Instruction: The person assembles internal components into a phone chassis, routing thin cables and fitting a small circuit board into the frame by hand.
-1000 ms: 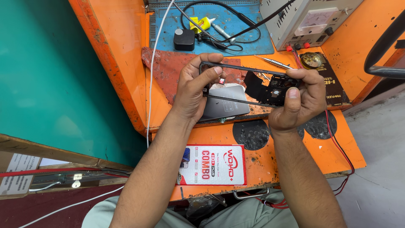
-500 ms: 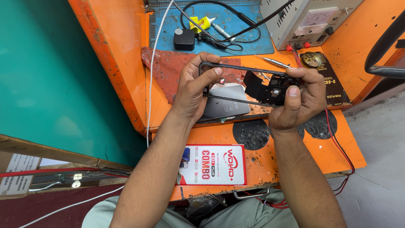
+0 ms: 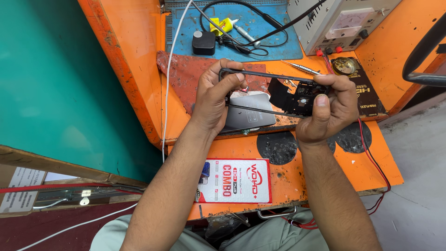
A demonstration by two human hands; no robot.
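Both hands hold a black phone frame (image 3: pixel 269 90) above the orange desk (image 3: pixel 297 181): left hand (image 3: pixel 214 100) fingers pinching its nine-o'clock end, right hand (image 3: pixel 327 109) fingers pinching its three-o'clock end.

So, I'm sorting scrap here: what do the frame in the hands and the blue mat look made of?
The phone frame: thin dark rails, matte, likely plastic or coated metal; the look leaves it open. The blue mat: dull, flat, ribbed along its top edge, probably silicone or rubber.
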